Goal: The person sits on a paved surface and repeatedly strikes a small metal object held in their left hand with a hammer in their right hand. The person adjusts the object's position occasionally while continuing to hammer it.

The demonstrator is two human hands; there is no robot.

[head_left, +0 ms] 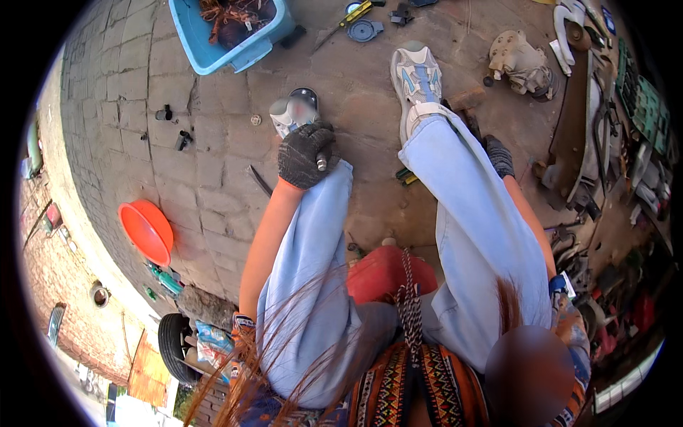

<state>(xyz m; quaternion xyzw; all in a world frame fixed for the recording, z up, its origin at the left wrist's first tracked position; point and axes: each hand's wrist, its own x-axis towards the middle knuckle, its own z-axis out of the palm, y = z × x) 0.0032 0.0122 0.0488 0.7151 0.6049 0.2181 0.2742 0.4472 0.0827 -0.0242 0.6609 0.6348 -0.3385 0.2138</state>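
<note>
My left hand (pixel 302 156), in a dark grey knit glove, is closed by my left knee and shoe. A small metal cylindrical piece (pixel 323 161) sticks out of its fingers. My right hand (pixel 500 156), gloved the same way, is low beside my right leg, which covers part of it. Its fingers are round the handle of a hammer (pixel 464 99) whose brownish head lies near my right shoe. The lower part of the handle is hidden behind the leg. Between my feet, a yellow-and-black tool (pixel 406 176) shows partly on the paving.
A blue tub (pixel 260 51) holds copper-coloured scrap at the far left. An orange basin (pixel 146 231) and black plastic pieces (pixel 183 140) are on the left. A rounded metal casing (pixel 523 62) stands at far right, beside piled scrap (pixel 569 142). A red seat (pixel 391 274) is under me.
</note>
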